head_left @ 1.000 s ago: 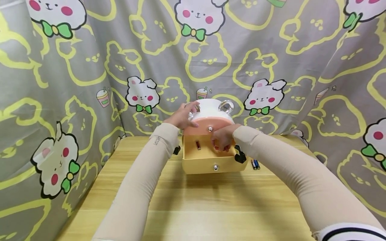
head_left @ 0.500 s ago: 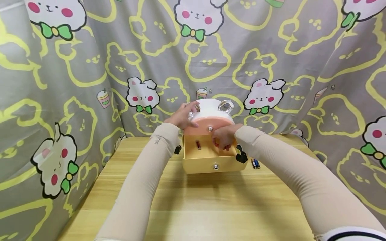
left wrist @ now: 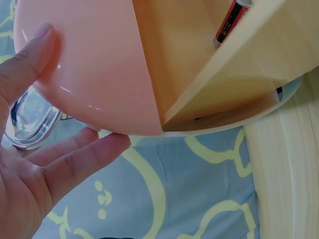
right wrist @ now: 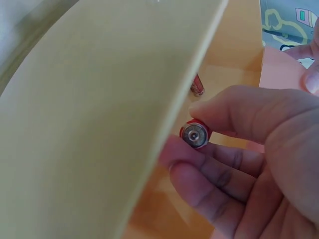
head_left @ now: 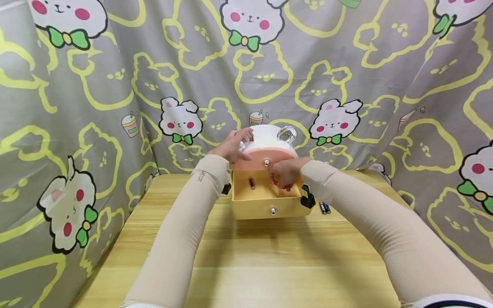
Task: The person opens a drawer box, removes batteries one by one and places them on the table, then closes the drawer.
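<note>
A small drawer box [head_left: 262,136] with a white body, a pink upper drawer and clear ear-like rings stands on the table. Its yellow lower drawer [head_left: 250,209] is pulled out. My left hand [head_left: 230,146] steadies the box at its upper left, thumb on the pink front [left wrist: 94,64] and fingers against the side edge. Inside the yellow drawer, my right hand [head_left: 286,172] pinches a red battery [right wrist: 195,135] between thumb and fingers, one end facing the right wrist camera. Another red battery [head_left: 252,183] lies on the drawer floor to the left.
Several batteries [head_left: 325,208], dark and blue, lie on the wooden table [head_left: 246,265] right of the box. Patterned grey curtains [head_left: 215,85] enclose the back and both sides. The drawer's tall front wall [right wrist: 99,114] stands close beside my right hand.
Both hands keep nearly the same places, the right one still pinching the battery inside the drawer. The whole head view has shifted slightly.
</note>
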The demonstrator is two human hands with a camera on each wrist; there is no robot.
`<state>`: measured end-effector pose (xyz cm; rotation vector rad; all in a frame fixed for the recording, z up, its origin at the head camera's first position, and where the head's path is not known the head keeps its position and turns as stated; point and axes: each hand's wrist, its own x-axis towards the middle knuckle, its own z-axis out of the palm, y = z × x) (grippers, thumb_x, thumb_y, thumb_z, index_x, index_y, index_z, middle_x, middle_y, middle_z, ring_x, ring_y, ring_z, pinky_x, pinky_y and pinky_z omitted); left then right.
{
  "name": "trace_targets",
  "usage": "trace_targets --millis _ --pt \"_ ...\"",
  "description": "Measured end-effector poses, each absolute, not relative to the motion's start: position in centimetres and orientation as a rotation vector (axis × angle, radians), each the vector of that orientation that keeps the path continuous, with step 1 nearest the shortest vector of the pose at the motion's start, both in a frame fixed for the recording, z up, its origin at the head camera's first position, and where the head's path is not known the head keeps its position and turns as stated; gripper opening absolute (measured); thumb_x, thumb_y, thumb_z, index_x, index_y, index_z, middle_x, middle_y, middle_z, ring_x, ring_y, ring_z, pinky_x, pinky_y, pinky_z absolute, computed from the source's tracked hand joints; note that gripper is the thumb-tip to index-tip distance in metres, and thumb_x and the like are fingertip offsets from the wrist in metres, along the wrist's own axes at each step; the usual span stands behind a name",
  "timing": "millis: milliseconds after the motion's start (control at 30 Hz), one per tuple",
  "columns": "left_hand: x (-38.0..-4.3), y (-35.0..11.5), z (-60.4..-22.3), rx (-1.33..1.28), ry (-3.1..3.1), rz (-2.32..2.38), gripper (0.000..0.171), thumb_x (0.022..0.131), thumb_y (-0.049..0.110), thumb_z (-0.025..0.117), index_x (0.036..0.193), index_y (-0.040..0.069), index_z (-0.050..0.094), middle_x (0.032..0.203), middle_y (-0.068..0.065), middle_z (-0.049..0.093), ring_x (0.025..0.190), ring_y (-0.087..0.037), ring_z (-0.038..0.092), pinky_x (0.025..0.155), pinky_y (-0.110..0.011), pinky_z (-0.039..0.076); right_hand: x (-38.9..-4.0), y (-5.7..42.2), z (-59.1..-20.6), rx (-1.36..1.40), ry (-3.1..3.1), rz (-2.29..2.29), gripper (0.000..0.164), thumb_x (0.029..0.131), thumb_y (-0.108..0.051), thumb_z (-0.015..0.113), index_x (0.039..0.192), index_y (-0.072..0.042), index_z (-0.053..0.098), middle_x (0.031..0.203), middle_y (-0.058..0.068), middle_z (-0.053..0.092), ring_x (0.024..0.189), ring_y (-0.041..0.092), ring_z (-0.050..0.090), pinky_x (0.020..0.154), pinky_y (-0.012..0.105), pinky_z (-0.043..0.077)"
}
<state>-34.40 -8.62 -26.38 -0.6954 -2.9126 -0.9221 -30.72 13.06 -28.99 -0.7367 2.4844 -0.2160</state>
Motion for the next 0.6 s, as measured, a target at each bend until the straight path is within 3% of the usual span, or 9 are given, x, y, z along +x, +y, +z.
trace_targets --millis 433,600 --pt "-34.2 -8.3 -26.1 -0.674 -2.897 -0.991 0.092 0.073 0.009 0.085 0.147 0.028 0.033 0.130 -0.007 0.040 0.117 -0.025 0.043 0.102 -0.041 0.038 -30.2 14.1 -28.3 -0.757 2.508 -0.277 0.028 0.087 0.002 0.062 0.114 0.001 0.054 0.094 0.012 0.056 0.060 0.017 0.063 0.063 0.034 0.056" --pt "-34.3 -8.1 -26.1 -0.706 -2.885 -0.980 0.090 0.072 0.005 0.085 0.145 0.022 0.034 0.129 -0.010 0.041 0.118 -0.024 0.040 0.103 -0.040 0.036 -29.9 14.7 -28.1 -0.744 2.538 -0.294 0.026 0.087 0.000 0.063 0.112 0.000 0.054 0.093 0.011 0.057 0.061 0.017 0.064 0.060 0.030 0.055"
